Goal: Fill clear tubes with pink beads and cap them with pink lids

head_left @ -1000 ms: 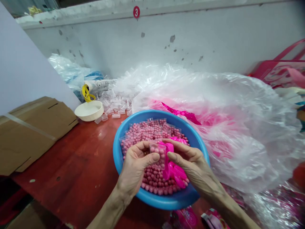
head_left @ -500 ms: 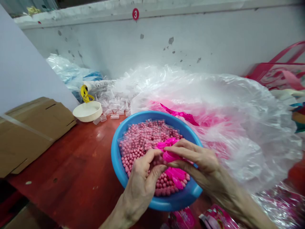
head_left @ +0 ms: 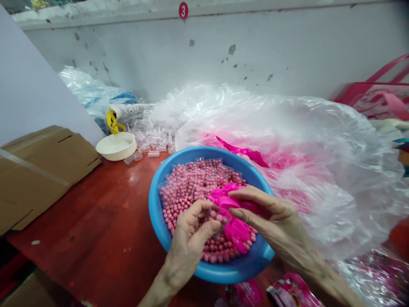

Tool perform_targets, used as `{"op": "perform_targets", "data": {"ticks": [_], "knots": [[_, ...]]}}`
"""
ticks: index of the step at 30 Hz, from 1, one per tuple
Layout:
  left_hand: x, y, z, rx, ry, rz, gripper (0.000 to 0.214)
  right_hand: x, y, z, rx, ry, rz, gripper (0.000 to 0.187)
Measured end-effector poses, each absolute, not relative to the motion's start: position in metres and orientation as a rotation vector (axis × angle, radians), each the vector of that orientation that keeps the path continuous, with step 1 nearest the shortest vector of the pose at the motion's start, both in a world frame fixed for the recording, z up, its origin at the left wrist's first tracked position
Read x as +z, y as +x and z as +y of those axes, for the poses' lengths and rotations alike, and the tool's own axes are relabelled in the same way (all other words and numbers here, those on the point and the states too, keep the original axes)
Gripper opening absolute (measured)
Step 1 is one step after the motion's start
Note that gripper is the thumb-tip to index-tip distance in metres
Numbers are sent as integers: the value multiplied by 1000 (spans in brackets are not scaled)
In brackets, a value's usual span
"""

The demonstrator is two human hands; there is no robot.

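Note:
My left hand (head_left: 191, 239) is closed, thumb and fingers pinching a small clear container (head_left: 220, 216) with pink beads inside, over the basin. Next to it, my right hand (head_left: 271, 213) has its thumb and fingers parted around part of a pile of bright pink plastic pieces (head_left: 238, 230); whether it touches them is hard to tell. The pile lies on loose pink beads (head_left: 174, 214) in a blue basin (head_left: 155, 213). Several clear containers filled with beads (head_left: 191, 172) rest toward the basin's far side.
Behind the basin spreads a large clear plastic bag (head_left: 319, 132) with pink contents. Empty clear containers (head_left: 156, 138) lie heaped near a white round dish (head_left: 116, 147) and a yellow tape roll (head_left: 113, 121). Cardboard (head_left: 41, 170) stands left; pink packets (head_left: 294, 290) lie in front.
My right hand has drawn back slightly to the right from the container, its thumb and fingers parting. The left hand still pinches the container, now more exposed.

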State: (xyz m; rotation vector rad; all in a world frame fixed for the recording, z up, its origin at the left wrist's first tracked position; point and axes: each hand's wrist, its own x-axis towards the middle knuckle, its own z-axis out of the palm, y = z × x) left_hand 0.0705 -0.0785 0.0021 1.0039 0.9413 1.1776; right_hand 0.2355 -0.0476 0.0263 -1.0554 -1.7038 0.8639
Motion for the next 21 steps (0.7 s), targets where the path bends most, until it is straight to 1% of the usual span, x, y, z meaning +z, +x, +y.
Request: {"op": "perform_targets", "data": {"ticks": [2, 4, 6, 9, 11, 13, 15, 19, 21], "knots": [[2, 70, -78, 1188, 965, 942, 9, 25, 234, -50, 640, -1010, -1796, 18], [2, 70, -78, 1195, 934, 942, 8, 20, 233, -55, 397, -933, -1942, 31], [1, 69, -78, 1201, 900, 927, 9, 14, 234, -62, 241, -885, -2031, 46], [-3, 67, -79, 1197, 851, 885, 11, 4, 236, -71, 188, -897, -2124, 60], [-5, 67, -79, 1183, 824, 860, 11, 0, 235, -75, 160, -897, -2146, 65], [-7, 67, -80, 1178, 812, 843, 11, -1, 232, -76, 103, -882, -2135, 65], [-8, 67, -80, 1185, 821, 830, 11, 1, 228, -76, 53, -866, -2097, 60], [-10, 67, -80, 1166, 827, 817, 12, 9, 222, -71, 142, -896, -2013, 41], [-11, 67, -81, 1157, 817, 821, 14, 8, 221, -71, 166, -926, -2006, 39]]}}
